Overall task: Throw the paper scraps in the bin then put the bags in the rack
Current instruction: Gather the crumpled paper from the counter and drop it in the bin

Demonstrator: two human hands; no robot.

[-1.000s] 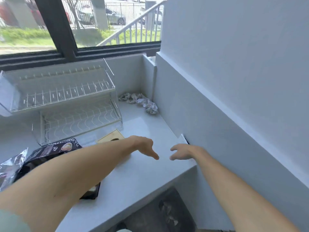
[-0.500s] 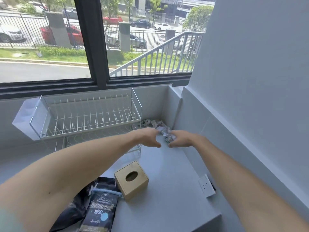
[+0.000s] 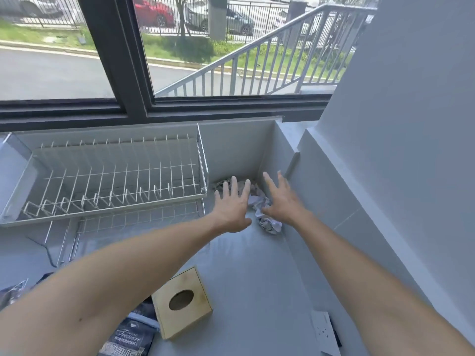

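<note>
A: Hands?

B: Both stretched to the far right corner of the grey counter (image 3: 257, 278). Left hand (image 3: 232, 206) palm down, fingers spread and straight, gripping nothing. Right hand (image 3: 281, 201) likewise splayed, nothing held.

A: Scraps?

B: Crumpled paper scraps (image 3: 259, 209) lie in that corner, against the back wall and the side wall. The hands sit on either side of the pile and over it; part of it is hidden under the left fingers. Can't tell if the fingertips touch paper.

A: Rack?

B: 2-tier wire rack (image 3: 115, 186) just left of the left hand, under the window; no bags on the tiers I can see.

A: Bags?

B: Dark printed bag (image 3: 128, 337) at the near edge, partly under the left forearm. Another bag (image 3: 12, 291) at the far left edge, mostly cut off. Wooden tissue box (image 3: 182, 301) touches the dark one. White socket plate (image 3: 325, 332) near right.
</note>
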